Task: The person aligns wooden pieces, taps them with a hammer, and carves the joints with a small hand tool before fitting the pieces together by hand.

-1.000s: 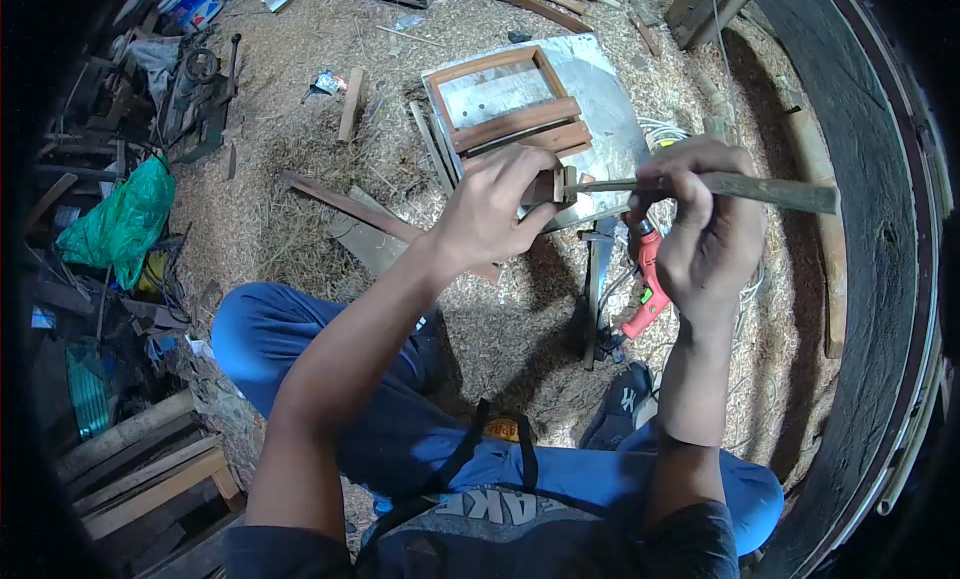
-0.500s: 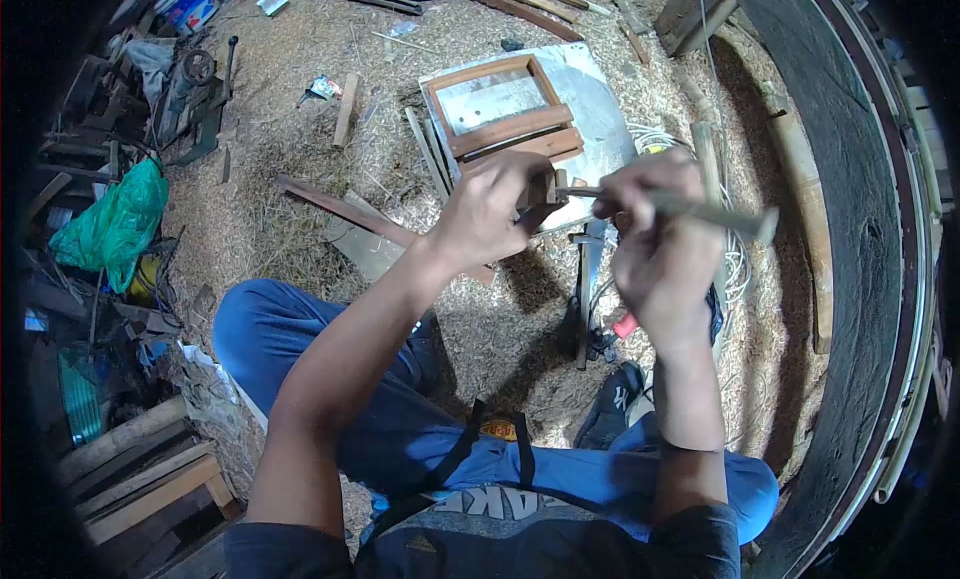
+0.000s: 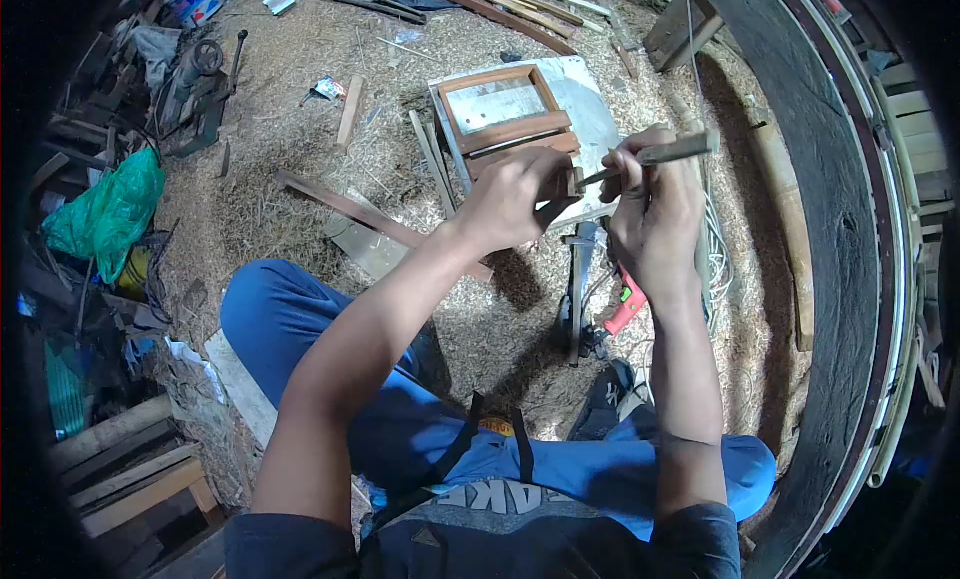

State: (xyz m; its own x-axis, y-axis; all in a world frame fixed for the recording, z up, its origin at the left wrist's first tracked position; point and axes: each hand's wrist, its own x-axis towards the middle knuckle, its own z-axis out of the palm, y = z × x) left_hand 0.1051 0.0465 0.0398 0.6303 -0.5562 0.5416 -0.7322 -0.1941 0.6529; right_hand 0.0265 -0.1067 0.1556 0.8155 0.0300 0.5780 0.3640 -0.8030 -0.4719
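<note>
My left hand is closed around a short piece of wood, holding it up with one end facing right. Most of that piece is hidden behind the fingers. My right hand grips a chisel with a long wooden handle, which points up and to the right. Its thin blade reaches left to the end of the wood, and seems to touch it. Beyond both hands, a brown wooden frame lies on a pale, scuffed board, with loose wooden strips at its near side.
A red power tool lies below my right hand, near a pale coiled cable. A thick dark beam runs down the right. A green plastic bag sits among clutter at left. Wood shavings cover the ground.
The chisel handle has swung upward, and its blade is now angled down toward the wood. My left hand and the wood piece have shifted slightly right in view. More of the red power tool shows.
</note>
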